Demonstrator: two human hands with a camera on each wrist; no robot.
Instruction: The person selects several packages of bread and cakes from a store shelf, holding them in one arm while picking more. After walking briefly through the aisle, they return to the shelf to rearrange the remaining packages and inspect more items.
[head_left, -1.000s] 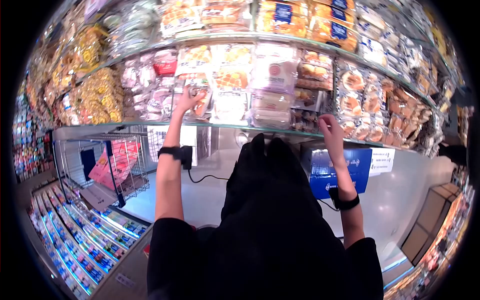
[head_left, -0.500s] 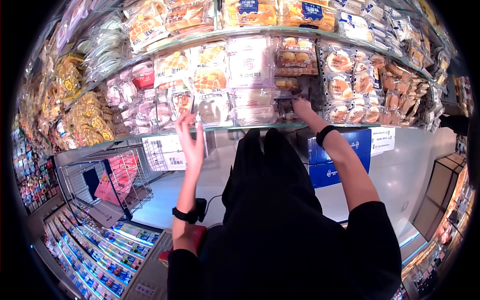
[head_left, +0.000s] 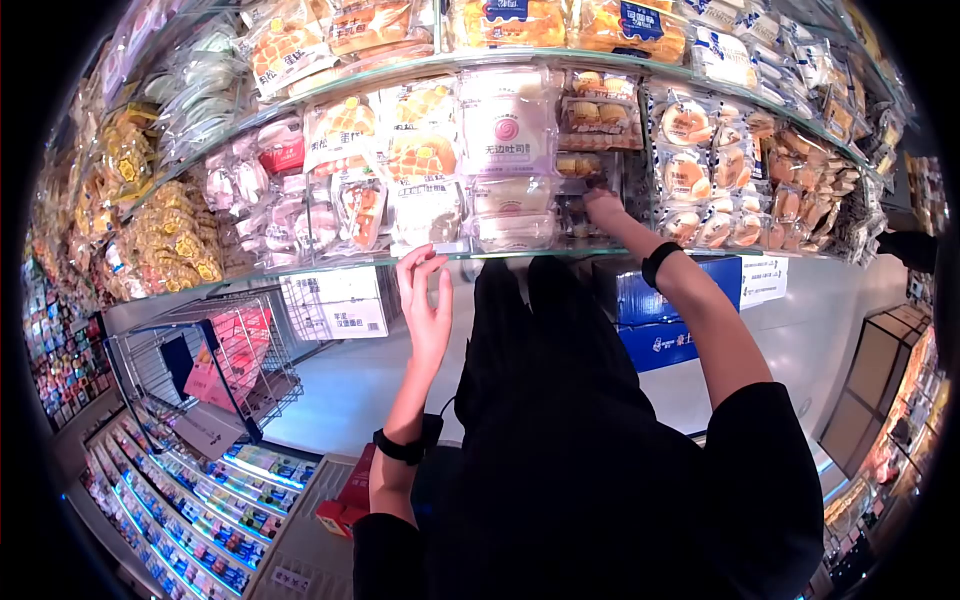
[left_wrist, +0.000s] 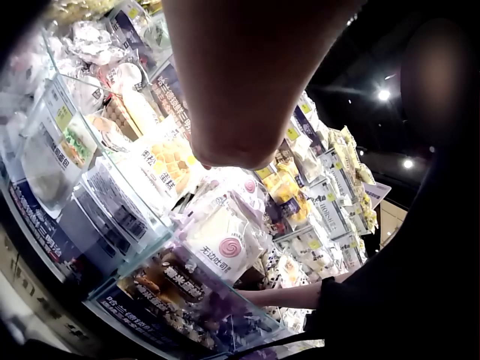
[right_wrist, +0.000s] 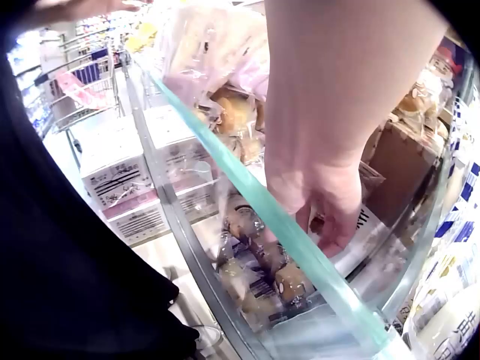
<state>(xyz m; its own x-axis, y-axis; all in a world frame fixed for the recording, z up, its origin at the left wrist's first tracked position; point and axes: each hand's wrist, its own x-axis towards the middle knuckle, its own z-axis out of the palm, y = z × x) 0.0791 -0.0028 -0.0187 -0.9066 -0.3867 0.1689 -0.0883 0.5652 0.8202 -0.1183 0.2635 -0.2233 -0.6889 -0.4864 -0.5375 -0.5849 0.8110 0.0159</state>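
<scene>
My right hand (head_left: 605,210) reaches over the glass front edge into a shelf compartment of small packaged breads. In the right wrist view its fingers (right_wrist: 341,225) bend down at a clear bread packet with a white label (right_wrist: 364,236); I cannot tell whether they grip it. Other packets of small brown breads (right_wrist: 292,283) lie behind the glass strip (right_wrist: 247,184). My left hand (head_left: 428,285) is raised at the shelf's front edge, fingers loosely bent and holding nothing, fingertips by a small white tag (head_left: 448,248). White-and-purple toast packs (head_left: 507,135) stand between the hands.
Bagged waffle-patterned cakes (head_left: 418,130) and round buns in packets (head_left: 683,175) fill the shelf on either side. Below stand a blue box (head_left: 660,342) and a white carton (head_left: 345,305). A wire shopping cart (head_left: 270,375) is at the left.
My left hand has drawn back from the packets at the left to the shelf's front edge. My right hand has moved from outside the edge into the small-bread compartment.
</scene>
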